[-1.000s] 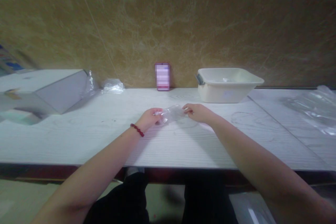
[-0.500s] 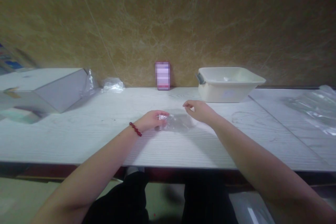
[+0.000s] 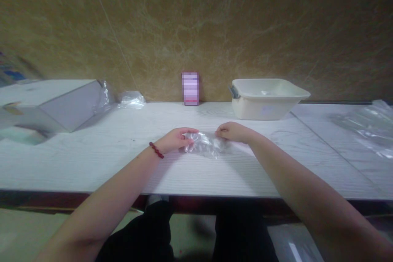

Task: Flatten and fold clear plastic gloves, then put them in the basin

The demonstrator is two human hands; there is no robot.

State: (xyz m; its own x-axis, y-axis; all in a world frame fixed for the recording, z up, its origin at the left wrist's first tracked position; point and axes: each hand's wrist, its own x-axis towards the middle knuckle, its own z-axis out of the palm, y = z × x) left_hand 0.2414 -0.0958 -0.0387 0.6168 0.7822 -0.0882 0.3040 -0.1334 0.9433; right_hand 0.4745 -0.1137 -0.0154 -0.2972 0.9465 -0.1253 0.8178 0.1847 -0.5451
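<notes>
A crinkled clear plastic bag (image 3: 204,144) is stretched between my two hands, low over the white wood-grain table (image 3: 123,168). My left hand (image 3: 176,139), with a red bead bracelet (image 3: 156,150) at its wrist, grips the bag's left end between thumb and fingers. At the right end, my right hand (image 3: 231,132) pinches the plastic with its fingertips. Whether anything lies inside the bag is too blurred to tell.
A cream plastic bin (image 3: 260,106) with a grey handle stands by the wall. A phone (image 3: 190,89) leans upright there. On the left are a white box (image 3: 70,106) and a small clear bag (image 3: 132,99). Clear plastic sheeting (image 3: 371,127) lies at the right.
My right hand has come down onto the right end of the bag and closed on it. The bag now looks lifted and more crumpled. My left hand has barely moved.
</notes>
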